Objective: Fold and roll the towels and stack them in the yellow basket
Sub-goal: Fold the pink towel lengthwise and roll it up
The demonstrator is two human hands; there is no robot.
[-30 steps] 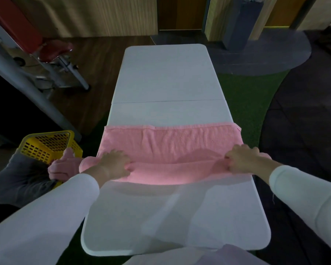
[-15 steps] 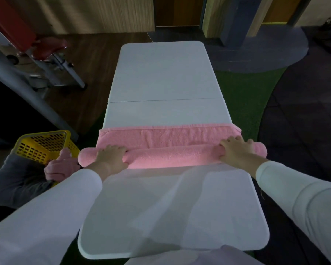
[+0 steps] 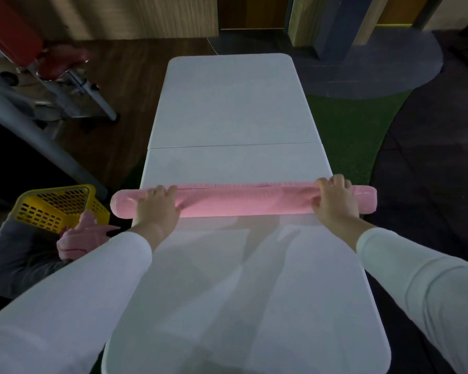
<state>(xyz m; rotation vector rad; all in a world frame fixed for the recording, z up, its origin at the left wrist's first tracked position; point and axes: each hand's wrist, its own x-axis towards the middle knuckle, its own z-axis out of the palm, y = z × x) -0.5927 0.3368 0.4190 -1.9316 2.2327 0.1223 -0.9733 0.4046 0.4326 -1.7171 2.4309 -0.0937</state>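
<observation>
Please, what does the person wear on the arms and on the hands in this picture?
Both arms are covered by long, plain white sleeves. The left sleeve and the right sleeve end at the wrists. The left hand and the right hand are bare: no gloves, and no watch or ring shows.

Left arm: left long white fabric sleeve [image 3: 87,287], cuff at wrist.
Right arm: right long white fabric sleeve [image 3: 422,279], matching.
Hands: left hand [image 3: 157,205] and right hand [image 3: 335,201], bare.
</observation>
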